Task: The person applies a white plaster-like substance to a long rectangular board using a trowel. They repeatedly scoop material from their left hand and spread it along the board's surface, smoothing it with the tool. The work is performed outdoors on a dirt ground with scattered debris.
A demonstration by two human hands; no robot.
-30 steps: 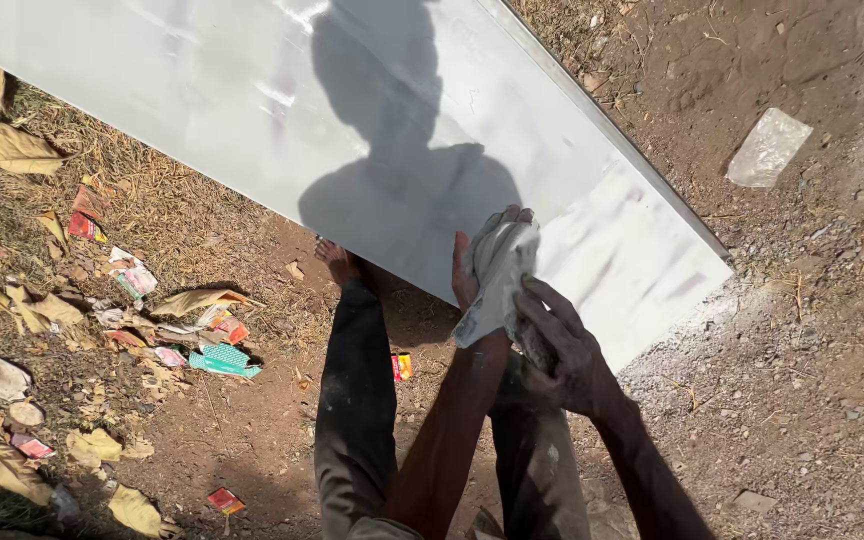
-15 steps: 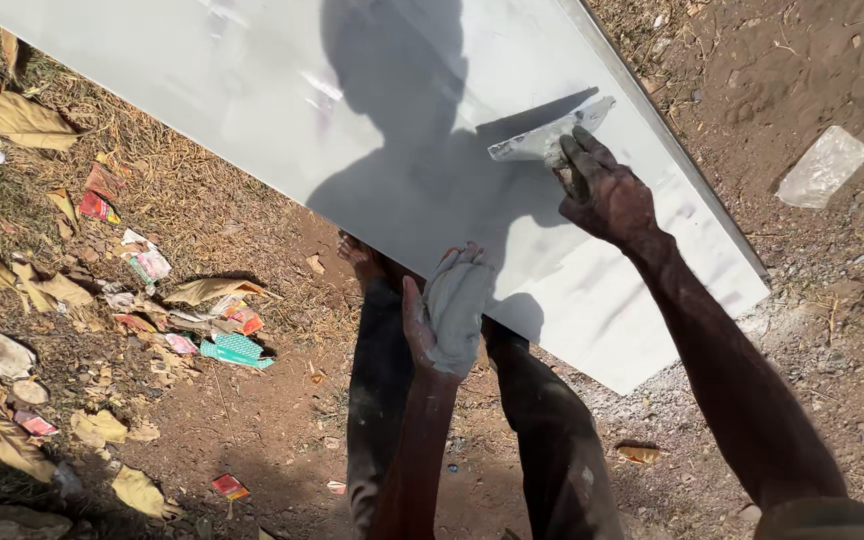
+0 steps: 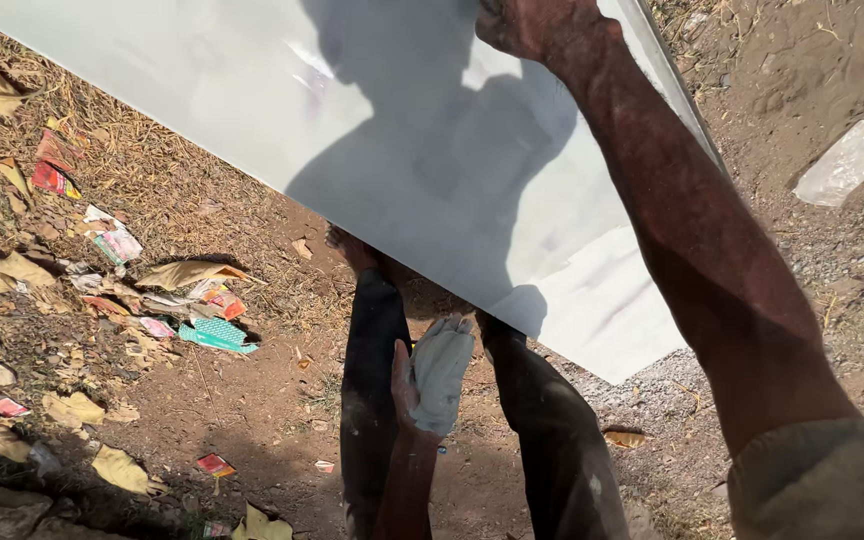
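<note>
A large white sheet (image 3: 252, 110), glossy and shadowed, tilts above littered dirt; the right hand (image 3: 537, 25) presses its top, grip unclear, while the left hand (image 3: 432, 375), fingers together, is below its edge.

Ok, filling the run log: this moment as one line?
left hand: coated pale, below panel edge | right hand: on white panel | ground: litter

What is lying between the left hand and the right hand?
In the head view, only the large white panel, shadowed there, spans between the left hand and right hand.
</note>
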